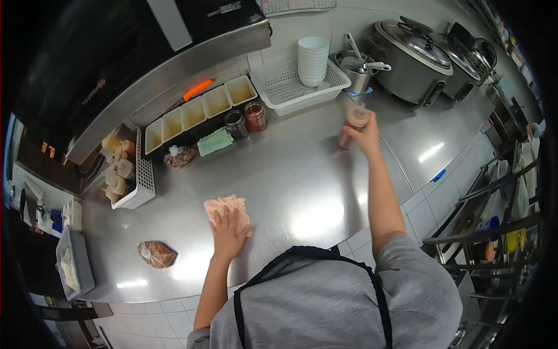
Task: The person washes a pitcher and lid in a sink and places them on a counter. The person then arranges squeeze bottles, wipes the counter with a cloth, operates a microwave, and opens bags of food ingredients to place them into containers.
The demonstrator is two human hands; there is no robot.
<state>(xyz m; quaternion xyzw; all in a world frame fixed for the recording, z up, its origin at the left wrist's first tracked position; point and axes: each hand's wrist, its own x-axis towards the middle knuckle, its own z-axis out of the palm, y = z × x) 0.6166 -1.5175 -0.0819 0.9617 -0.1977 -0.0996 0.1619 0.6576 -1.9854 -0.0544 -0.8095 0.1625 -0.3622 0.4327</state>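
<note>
My left hand (pixel 229 232) lies flat, its fingers stretched over a crumpled pink cloth (pixel 237 203) on the steel counter (pixel 279 174). Farther forward on the right, my right hand (pixel 367 136) is wrapped round a squeeze bottle (pixel 356 116) with a pale cap and reddish-brown contents. The bottle leans a little, its lower end close over the steel. Left of the cloth is a tied plastic bag of brown food (pixel 158 256).
A white basket (pixel 285 107) with stacked bowls (pixel 313 61) stands at the back, left of the rice cookers (pixel 415 58). Along the back left are jars (pixel 255 117), a green cloth (pixel 215 141), sauce containers (pixel 193 113) and a basket of squeeze bottles (pixel 142 183).
</note>
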